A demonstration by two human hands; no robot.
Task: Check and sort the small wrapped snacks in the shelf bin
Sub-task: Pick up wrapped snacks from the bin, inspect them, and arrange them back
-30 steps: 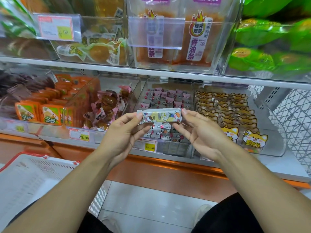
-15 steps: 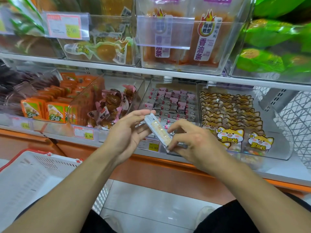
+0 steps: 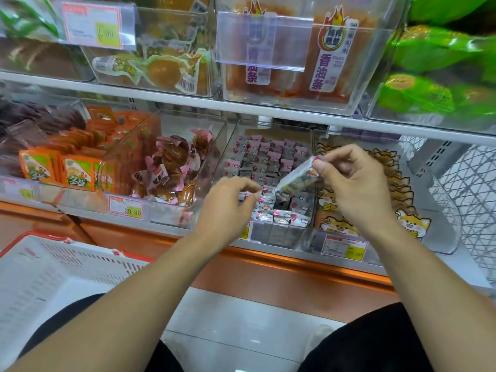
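A clear shelf bin on the lower shelf holds rows of small pink-and-grey wrapped snacks. My right hand pinches the upper end of a long white wrapped snack bar, which slants down to the left with its lower end at the packets in the bin. My left hand hovers at the bin's front left, fingers loosely curled, fingertips just above the front packets; I see nothing held in it.
Neighbouring bins hold brown pink-wrapped sweets, orange packets and cat-print packets. The upper shelf edge hangs just above. A white basket with a red rim sits at lower left.
My left hand has let go of the snack bar. My right hand turned the bar from level to slanted and carried it forward into the bin.
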